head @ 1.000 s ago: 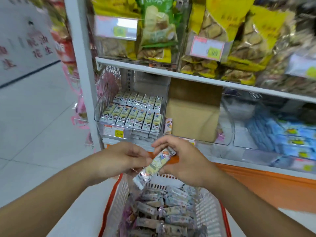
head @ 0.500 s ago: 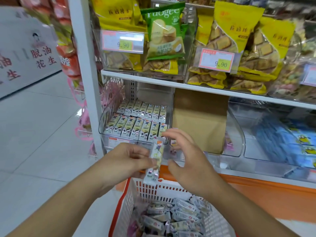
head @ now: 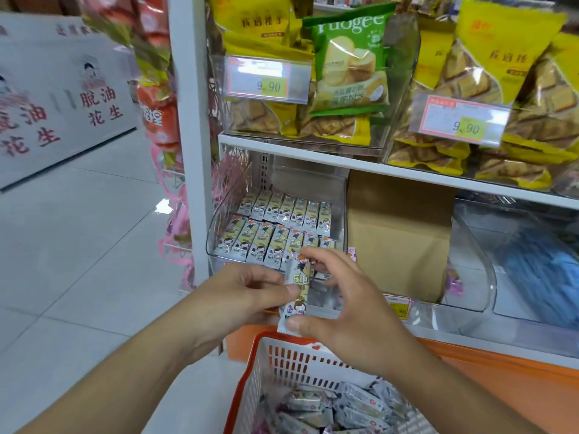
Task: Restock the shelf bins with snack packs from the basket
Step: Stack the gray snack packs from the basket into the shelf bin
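A slim snack pack (head: 297,288) with a cartoon print stands upright between my hands, just in front of the clear shelf bin (head: 216,233). My left hand (head: 247,296) pinches its side with thumb and fingers. My right hand (head: 341,308) pinches it top and bottom, index finger on the upper end and thumb at the lower end. The bin holds two rows of the same packs (head: 275,227). Below my hands is the orange-rimmed white basket (head: 282,358), with several loose packs (head: 338,408) inside.
A cardboard box (head: 398,236) sits right of the bin, then a clear bin with blue packs (head: 532,258). Yellow and green snack bags (head: 347,64) fill the shelf above. The white shelf post (head: 191,136) stands left, with tiled floor (head: 78,245) beyond.
Both hands lifted the pack from above the basket towards the bin front. The pack turned from slanted to upright. My view moved closer to the shelf.
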The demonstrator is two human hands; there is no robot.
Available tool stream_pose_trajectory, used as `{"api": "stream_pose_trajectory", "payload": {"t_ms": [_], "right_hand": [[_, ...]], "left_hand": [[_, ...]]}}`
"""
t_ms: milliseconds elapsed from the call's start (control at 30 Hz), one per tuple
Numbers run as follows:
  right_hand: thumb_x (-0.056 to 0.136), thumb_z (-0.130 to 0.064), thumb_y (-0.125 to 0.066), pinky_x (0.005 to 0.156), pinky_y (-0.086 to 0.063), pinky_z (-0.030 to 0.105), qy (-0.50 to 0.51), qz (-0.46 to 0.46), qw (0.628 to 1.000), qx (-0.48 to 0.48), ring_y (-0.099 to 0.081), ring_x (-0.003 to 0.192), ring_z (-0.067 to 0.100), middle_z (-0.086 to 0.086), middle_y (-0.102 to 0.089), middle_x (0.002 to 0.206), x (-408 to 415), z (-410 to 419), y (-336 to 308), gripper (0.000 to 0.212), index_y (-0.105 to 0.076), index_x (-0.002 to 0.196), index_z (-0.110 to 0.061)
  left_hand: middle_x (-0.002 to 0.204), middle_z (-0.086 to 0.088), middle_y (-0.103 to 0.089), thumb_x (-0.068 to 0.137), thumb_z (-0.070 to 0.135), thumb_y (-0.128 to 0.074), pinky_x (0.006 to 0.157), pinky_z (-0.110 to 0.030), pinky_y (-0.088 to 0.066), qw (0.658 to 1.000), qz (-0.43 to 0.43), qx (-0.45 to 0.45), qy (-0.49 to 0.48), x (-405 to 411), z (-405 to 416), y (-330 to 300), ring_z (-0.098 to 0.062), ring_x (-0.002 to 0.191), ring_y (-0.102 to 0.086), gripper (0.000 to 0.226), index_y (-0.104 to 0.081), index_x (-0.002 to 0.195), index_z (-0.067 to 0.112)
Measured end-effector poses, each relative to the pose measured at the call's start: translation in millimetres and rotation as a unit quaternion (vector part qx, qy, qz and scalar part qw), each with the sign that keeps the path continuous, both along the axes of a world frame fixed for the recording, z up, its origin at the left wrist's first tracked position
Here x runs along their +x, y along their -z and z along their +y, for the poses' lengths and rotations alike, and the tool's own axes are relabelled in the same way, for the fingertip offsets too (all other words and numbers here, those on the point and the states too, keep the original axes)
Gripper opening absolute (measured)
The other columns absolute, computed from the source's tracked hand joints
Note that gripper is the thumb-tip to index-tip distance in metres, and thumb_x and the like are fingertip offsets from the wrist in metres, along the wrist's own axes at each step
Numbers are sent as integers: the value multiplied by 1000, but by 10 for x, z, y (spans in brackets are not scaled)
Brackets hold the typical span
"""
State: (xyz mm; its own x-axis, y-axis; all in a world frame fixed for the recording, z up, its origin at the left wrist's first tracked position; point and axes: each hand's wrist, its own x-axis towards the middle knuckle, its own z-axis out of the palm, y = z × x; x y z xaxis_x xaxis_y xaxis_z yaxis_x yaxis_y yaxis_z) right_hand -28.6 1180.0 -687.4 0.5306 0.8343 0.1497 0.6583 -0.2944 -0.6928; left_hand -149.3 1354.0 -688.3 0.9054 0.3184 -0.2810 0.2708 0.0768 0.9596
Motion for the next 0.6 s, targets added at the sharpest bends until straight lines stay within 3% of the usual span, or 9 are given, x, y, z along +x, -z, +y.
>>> {"api": "stream_pose_trajectory", "payload": {"t_ms": [100,133,200,267,333,467,567,600], "right_hand": [[76,-47,-90,114,-41,32,9,-26,1000,10,-40,138,-6,-33,-41,148,86,297,-15,87,-41,147,-52],[76,-48,-90,115,-40,32,15,-37,999,14,-40,139,-4,-32,-42,148,140,435,-31,87,-41,148,-49],[78,-49,-89,117,-36,32,26,-61,998,7,-39,143,5,-23,-41,153,298,761,-71,88,-39,152,-44],[81,-51,-86,119,-34,38,40,-74,996,-19,-35,147,15,-13,-40,159,524,1149,-84,94,-34,158,-36],[80,-55,-85,120,-36,41,52,-83,994,-51,-35,148,22,-5,-41,160,746,1568,-63,100,-32,161,-28],[78,-49,-89,99,-43,24,58,-84,990,-93,-54,133,25,3,-56,148,1079,2205,-19,94,-41,153,-19],[61,-50,-97,90,-52,14,70,-37,992,-103,-68,102,6,-16,-72,111,1249,2562,110,76,-58,123,-29],[51,-54,-97,90,-56,18,68,-36,991,-106,-70,99,4,-20,-74,104,1324,2663,204,80,-60,118,-32]], "left_hand": [[110,0,-78,97,44,-68,100,-41,-56,998,-9,25,-52,0,166,-46,-20,104,-74,30,-78,110,19],[112,10,-76,100,49,-61,102,-36,-53,992,-9,80,-95,3,251,-39,-12,106,-71,31,-77,114,26],[123,27,-64,103,54,-50,102,-21,-41,947,14,280,-154,-32,447,6,4,113,-58,35,-69,127,37],[140,23,-54,104,54,-38,106,-20,-34,893,38,429,-131,-93,590,73,0,128,-48,47,-58,142,35],[150,18,-50,102,57,-30,113,-23,-33,875,54,469,-106,-116,682,147,-5,137,-44,56,-53,147,34],[151,19,-50,103,59,-25,110,-25,-35,864,89,485,-100,-113,697,177,-7,138,-44,57,-49,150,37],[143,20,-56,104,57,-26,103,-23,-38,858,89,494,-107,-110,732,170,-4,131,-48,52,-54,143,38],[139,20,-58,104,56,-27,98,-22,-38,858,87,494,-110,-106,754,176,-3,127,-49,49,-57,139,38]]}}
